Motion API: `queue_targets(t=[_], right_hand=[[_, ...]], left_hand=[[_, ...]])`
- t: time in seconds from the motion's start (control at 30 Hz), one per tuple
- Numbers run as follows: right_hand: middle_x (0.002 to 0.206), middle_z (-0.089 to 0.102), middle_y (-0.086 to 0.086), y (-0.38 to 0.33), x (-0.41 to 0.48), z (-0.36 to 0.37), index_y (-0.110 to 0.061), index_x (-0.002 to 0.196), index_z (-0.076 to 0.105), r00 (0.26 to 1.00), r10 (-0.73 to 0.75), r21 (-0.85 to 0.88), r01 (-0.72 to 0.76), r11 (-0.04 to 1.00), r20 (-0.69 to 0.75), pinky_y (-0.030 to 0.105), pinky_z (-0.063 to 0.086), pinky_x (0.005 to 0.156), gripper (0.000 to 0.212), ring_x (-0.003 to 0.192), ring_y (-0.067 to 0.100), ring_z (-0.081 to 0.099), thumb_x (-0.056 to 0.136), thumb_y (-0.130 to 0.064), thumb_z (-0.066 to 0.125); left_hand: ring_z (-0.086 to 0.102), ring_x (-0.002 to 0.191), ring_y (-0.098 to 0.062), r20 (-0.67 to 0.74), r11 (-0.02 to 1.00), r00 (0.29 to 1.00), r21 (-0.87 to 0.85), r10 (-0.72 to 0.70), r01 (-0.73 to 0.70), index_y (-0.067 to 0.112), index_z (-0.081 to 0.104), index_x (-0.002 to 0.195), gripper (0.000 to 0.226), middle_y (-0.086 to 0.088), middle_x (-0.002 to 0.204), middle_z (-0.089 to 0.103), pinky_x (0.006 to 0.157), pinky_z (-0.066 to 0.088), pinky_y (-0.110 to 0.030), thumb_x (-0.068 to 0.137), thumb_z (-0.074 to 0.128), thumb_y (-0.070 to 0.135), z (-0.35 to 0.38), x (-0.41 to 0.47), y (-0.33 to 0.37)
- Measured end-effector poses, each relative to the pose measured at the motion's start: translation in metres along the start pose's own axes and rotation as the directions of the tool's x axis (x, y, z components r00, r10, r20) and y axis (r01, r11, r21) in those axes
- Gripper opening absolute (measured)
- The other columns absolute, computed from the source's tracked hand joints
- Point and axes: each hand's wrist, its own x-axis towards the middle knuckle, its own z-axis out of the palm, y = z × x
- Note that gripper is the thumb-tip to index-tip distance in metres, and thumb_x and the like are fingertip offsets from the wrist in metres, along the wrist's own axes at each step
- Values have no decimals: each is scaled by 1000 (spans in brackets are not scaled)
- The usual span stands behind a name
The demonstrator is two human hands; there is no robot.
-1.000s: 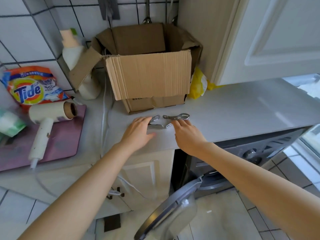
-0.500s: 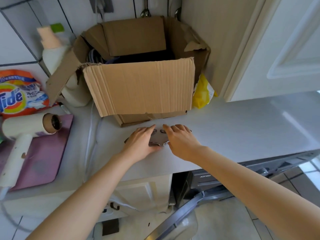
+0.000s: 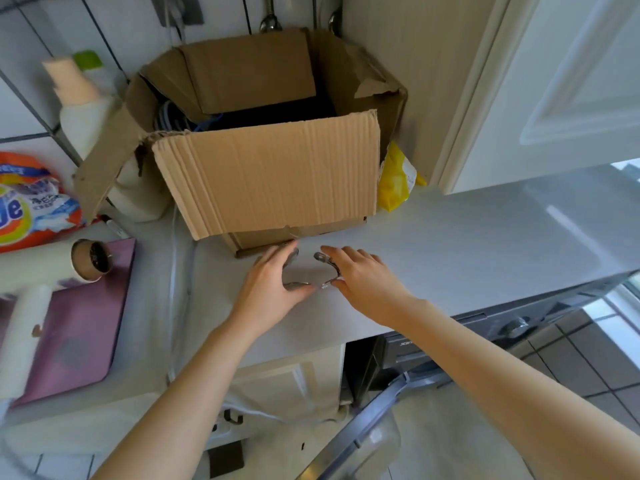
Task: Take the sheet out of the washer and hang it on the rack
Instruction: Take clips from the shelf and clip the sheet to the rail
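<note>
On the grey countertop (image 3: 485,237) below a tiled wall (image 3: 20,109): left hand (image 3: 273,289) and right hand (image 3: 363,282), fingers nearly straight, resting on metal clips (image 3: 323,259). Just beyond the fingertips, an open cardboard box (image 3: 270,181). Below the right hand, the washer (image 3: 512,323), door (image 3: 363,441) open. Sheet not visible.

Bare forearms (image 3: 194,382), bare left hand (image 3: 273,289), bare right hand (image 3: 363,282), slender fingers (image 3: 337,255)
</note>
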Motion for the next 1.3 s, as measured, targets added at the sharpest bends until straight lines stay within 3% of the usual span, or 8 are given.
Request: queue_targets(t=[0.13, 0.3, 0.5, 0.6, 0.77, 0.9, 1.13, 1.3], right_hand=[[131, 49, 9, -17, -18, -15, -20, 151, 19, 992, 83, 284, -53, 957, -95, 37, 48, 87, 66, 109, 27, 56, 96, -27, 55], [116, 36, -12, -39, -53, -28, -31, 150, 14, 955, 257, 480, -156, 863, -150, 16, 44, 73, 80, 92, 5, 49, 88, -25, 65], [113, 46, -18, -75, -104, -32, -40, 126, 35, 885, 445, 673, -247, 697, -135, 32, 52, 88, 65, 106, -5, 50, 77, -19, 72], [113, 50, -16, -94, -128, -33, -45, 116, 36, 839, 531, 712, -301, 634, -117, 31, 53, 85, 61, 103, -4, 55, 76, -17, 72], [102, 57, -16, -119, -169, -33, -47, 112, 37, 738, 663, 701, -405, 587, -129, 13, 46, 75, 63, 96, -6, 56, 74, -11, 73], [101, 58, -13, -137, -204, -27, -41, 119, 42, 636, 765, 717, -485, 500, -103, 20, 53, 73, 64, 91, 2, 61, 76, -5, 73], [88, 62, -17, -160, -270, -29, -42, 117, 47, 446, 878, 744, -524, 415, -176, 5, 45, 56, 58, 81, -11, 60, 72, -32, 81], [85, 64, -14, -168, -325, -30, -39, 122, 48, 329, 917, 725, -572, 383, -225, 6, 44, 59, 60, 80, -8, 61, 73, -28, 81]], left_hand=[[49, 113, 4, -115, 987, 991, -156, -67, 49, 20, 47, 140, 78, 23, 115, 50, 89, 33, 0, 72, 83, 31, -15, -13, 14], [52, 113, -6, -195, 962, 968, -249, -160, 109, 26, 47, 140, 77, 7, 129, 56, 93, 40, -19, 72, 75, 50, -30, -43, 33], [64, 95, -7, -135, 903, 970, -410, -201, 130, 30, 52, 134, 69, 8, 113, 65, 70, 47, -7, 71, 78, 43, -37, -89, 44], [65, 95, -6, -91, 889, 976, -437, -196, 138, 28, 51, 135, 75, 7, 118, 62, 70, 49, -8, 68, 82, 38, -35, -110, 44], [62, 104, -6, -31, 894, 991, -434, -134, 107, 25, 45, 139, 79, 3, 123, 58, 83, 49, -13, 70, 84, 23, -36, -139, 41], [60, 108, 3, 50, 873, 994, -475, -94, 106, 23, 48, 136, 76, 5, 121, 61, 85, 48, -9, 70, 82, 9, -31, -160, 40], [60, 106, 6, 194, 895, 978, -446, 81, 14, 32, 55, 120, 65, 26, 111, 59, 88, 49, -10, 67, 85, 13, -11, -191, 71], [57, 104, 11, 268, 905, 937, -415, 224, -98, 37, 54, 122, 65, 32, 106, 60, 85, 44, -7, 67, 86, 21, 7, -215, 104]])
